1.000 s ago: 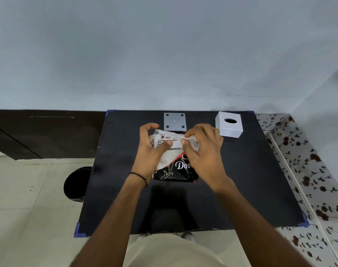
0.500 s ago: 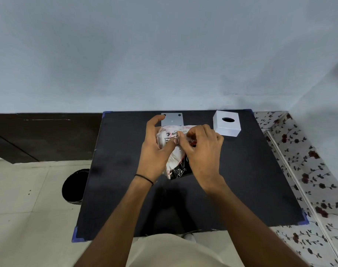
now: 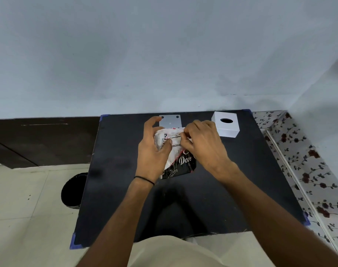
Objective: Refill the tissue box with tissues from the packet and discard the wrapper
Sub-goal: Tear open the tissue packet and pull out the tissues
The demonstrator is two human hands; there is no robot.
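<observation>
A tissue packet (image 3: 180,162) in white, red and black plastic wrap stands tilted on the black table (image 3: 114,189), held between both hands. My left hand (image 3: 152,149) grips its left side with the thumb across the front. My right hand (image 3: 202,143) pinches the wrapper at the packet's top edge. The white cube-shaped tissue box (image 3: 226,126), with an oval hole in its top, sits at the table's far right, just beyond my right hand.
A grey square plate (image 3: 170,121) with corner holes lies flat at the table's far edge, behind the packet. A black round bin (image 3: 72,190) stands on the tiled floor left of the table. A wall rises directly behind the table, and flowered tiling runs along the right.
The packet has tilted so its black lower face shows again. My right-hand fingers have shifted along the wrapper's top edge. Both hands stay on the packet.
</observation>
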